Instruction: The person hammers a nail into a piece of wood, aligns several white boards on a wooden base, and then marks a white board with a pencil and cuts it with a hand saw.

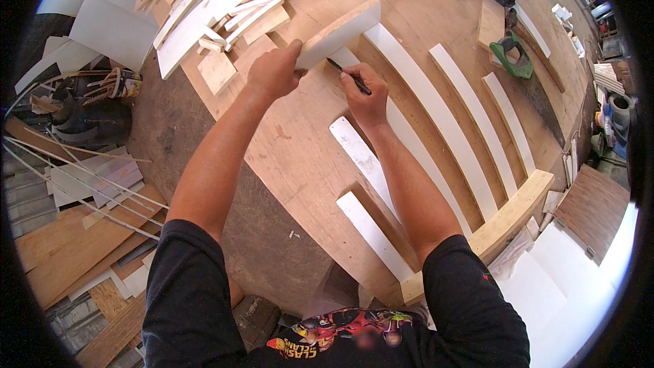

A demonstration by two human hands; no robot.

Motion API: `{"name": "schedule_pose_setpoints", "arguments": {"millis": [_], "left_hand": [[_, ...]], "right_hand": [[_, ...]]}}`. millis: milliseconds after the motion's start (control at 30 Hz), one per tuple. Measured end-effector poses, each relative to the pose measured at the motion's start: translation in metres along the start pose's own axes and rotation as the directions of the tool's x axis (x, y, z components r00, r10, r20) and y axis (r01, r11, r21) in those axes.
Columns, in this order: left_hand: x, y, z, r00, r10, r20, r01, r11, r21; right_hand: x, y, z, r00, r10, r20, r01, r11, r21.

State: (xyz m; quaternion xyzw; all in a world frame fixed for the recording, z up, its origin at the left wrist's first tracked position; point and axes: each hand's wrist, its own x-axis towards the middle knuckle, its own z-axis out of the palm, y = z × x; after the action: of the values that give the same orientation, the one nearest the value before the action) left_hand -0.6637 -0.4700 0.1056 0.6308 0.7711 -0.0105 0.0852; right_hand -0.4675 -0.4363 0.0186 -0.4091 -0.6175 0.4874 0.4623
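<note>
My left hand (274,70) is closed round the near end of a short white-faced wooden board (343,33). This board lies across the far ends of long white strips. Between the fingers of my right hand (366,94) is a slim black marker (349,75), its tip close below the board's lower edge. Several white strips (436,102) stand on edge side by side, their near ends at a pale wooden beam (511,212). Two shorter ones, a scuffed strip (364,162) and a plain strip (373,235), lie nearer to me.
All this rests on a large plywood tabletop (289,153). White and bare wood offcuts (255,17) are heaped at the far left. A green-handled saw (512,54) lies at the far right. Scrap boards (88,252) cover the floor on the left; white panels (535,286) stand at the right.
</note>
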Motion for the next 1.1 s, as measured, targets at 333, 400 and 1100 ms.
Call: {"name": "schedule_pose_setpoints", "arguments": {"millis": [333, 400, 1100], "left_hand": [[0.0, 0.0, 0.001, 1.0, -0.009, 0.004, 0.009, 1.0, -0.003], [0.0, 0.0, 0.001, 1.0, -0.004, 0.005, 0.004, 1.0, -0.003], [-0.03, 0.001, -0.037, 0.996, -0.084, 0.008, 0.081, 0.929, -0.36]], "right_hand": [[0.0, -0.002, 0.0, 0.999, -0.04, -0.001, 0.04, 0.999, 0.013], [-0.001, -0.003, -0.001, 1.0, -0.023, 0.003, 0.023, 1.0, -0.001], [0.03, -0.068, -0.062, 0.993, -0.117, -0.029, 0.12, 0.956, 0.267]]}}
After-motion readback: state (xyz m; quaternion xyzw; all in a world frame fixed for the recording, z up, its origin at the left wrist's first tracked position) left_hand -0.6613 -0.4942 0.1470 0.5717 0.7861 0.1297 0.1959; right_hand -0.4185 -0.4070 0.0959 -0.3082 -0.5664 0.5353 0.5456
